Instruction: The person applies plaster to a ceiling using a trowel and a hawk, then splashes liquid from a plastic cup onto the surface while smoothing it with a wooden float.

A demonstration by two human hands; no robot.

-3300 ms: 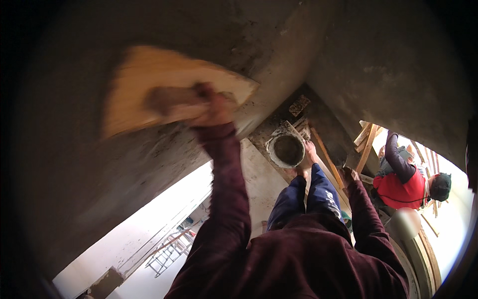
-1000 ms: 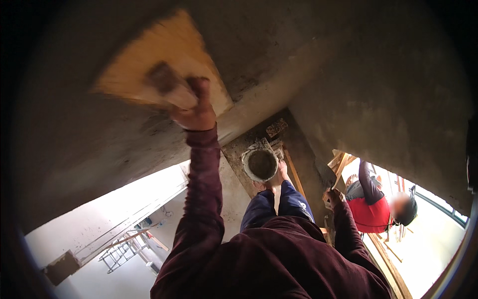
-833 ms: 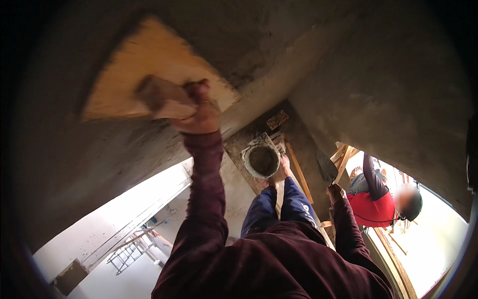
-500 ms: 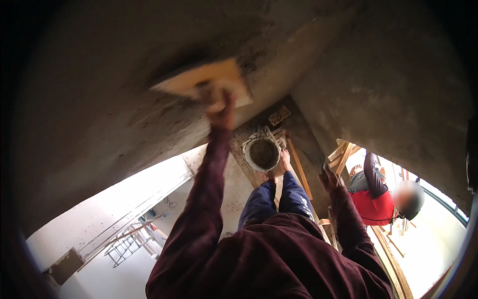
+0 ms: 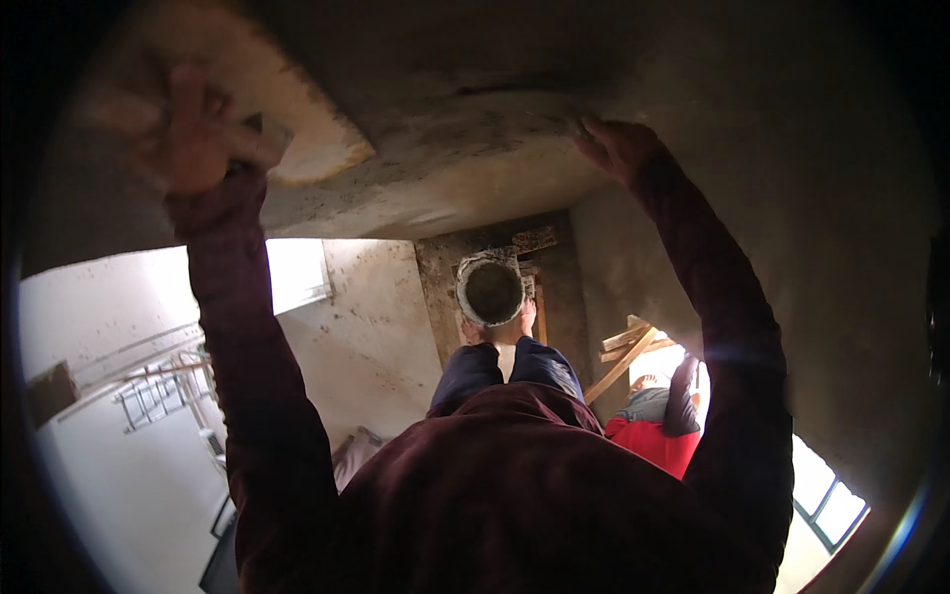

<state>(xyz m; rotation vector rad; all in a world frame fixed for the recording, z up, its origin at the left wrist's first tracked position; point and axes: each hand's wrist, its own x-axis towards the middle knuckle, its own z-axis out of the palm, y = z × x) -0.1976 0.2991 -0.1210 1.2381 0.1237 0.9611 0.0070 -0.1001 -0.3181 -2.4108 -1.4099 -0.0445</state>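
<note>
My left hand (image 5: 193, 139), blurred at the upper left, is closed on the handle of a large pale wooden float (image 5: 307, 109) held against the dark plastered surface (image 5: 426, 148). At the upper right, my right hand (image 5: 618, 148) is up on that surface, curled round what looks like a trowel (image 5: 579, 126), its blade hard to make out in shadow. Below both hands, a cement-crusted bucket (image 5: 465, 277) sits on a dirty board, just beyond my bare feet (image 5: 527, 315).
A co-worker in red (image 5: 658, 436) is partly visible at the lower right, beside wooden planks (image 5: 628, 361) and a window (image 5: 831, 505). A metal ladder (image 5: 148, 396) and white walls show at the lower left. A dark wall (image 5: 831, 247) encloses the right side.
My right hand has risen from low beside my legs to the plastered surface. The float in my left hand has moved to the upper left. The whole view has shifted.
</note>
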